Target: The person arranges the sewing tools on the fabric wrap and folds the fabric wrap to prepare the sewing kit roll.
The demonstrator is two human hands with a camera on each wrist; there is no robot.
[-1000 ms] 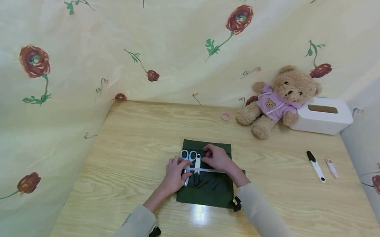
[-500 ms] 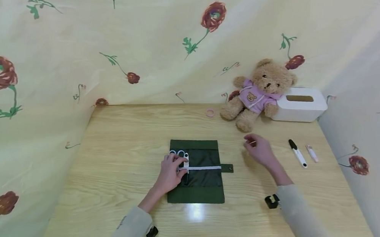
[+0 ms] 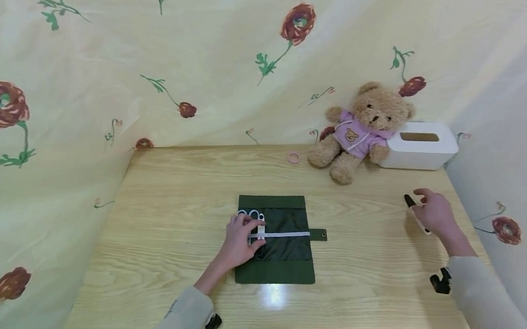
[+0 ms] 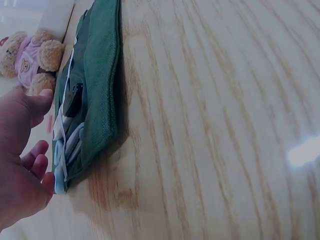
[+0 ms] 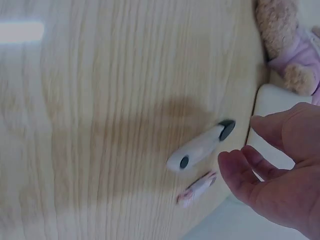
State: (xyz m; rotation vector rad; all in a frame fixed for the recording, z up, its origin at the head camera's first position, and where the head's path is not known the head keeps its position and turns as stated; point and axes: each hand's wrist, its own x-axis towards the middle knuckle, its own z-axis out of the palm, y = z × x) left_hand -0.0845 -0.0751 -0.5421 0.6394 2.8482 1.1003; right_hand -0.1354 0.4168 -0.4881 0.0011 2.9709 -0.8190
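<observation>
A dark green fabric roll (image 3: 275, 275) lies unfolded on the table, a white elastic band (image 3: 287, 234) across its middle. Scissors (image 4: 59, 167) with pale ring handles and a slim white-and-black tool (image 3: 261, 229) sit under the band at its left side. My left hand (image 3: 239, 240) rests at the roll's left part, thumb and fingers spread around these two. Over on the right, my right hand (image 3: 437, 215) hovers with thumb and fingers apart and nothing between them. Beneath it lies a second white tool (image 5: 197, 150) with a black end, partly hidden in the head view.
A small pink-and-white item (image 5: 197, 190) lies beside the second tool. At the back are a teddy bear (image 3: 361, 137) in a lilac hoodie, a white tissue box (image 3: 419, 157) and a pink ring (image 3: 294, 158). A snap tab (image 3: 318, 234) sticks out from the roll's right side.
My right hand has left the roll and moved far right, over the second white tool. My left hand has stayed at the roll. The head view has turned slightly right.
</observation>
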